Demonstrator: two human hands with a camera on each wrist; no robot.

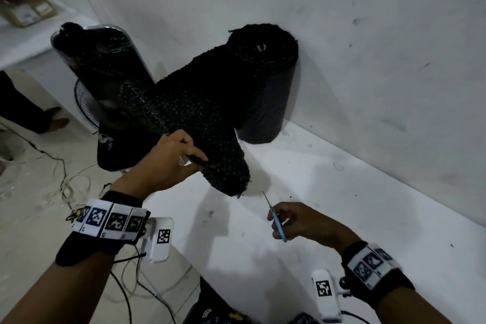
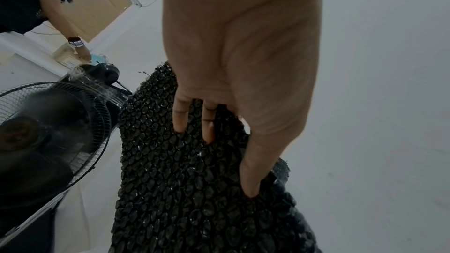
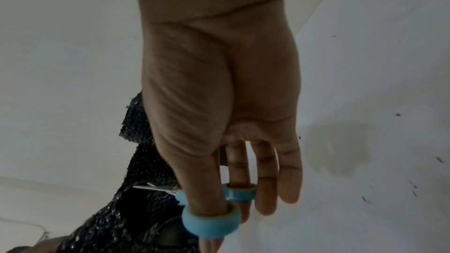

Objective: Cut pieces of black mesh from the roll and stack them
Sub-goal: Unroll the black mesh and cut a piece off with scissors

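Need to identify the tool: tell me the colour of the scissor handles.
Light blue, clearest in the right wrist view: scissor handles ringed on the right hand.

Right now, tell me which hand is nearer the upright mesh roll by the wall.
Left. The left hand grips the mesh strip pulled from the roll; the right hand, holding scissors, hangs nearer the person.

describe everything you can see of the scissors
The scissors are small, with light blue, plastic-looking handles and thin, pointed metal blades. The right hand holds them off the white table: in the right wrist view the thumb and one finger pass through the two blue loops. The blades look closed or nearly so, and point up toward the hanging end of the black mesh, just short of touching it.
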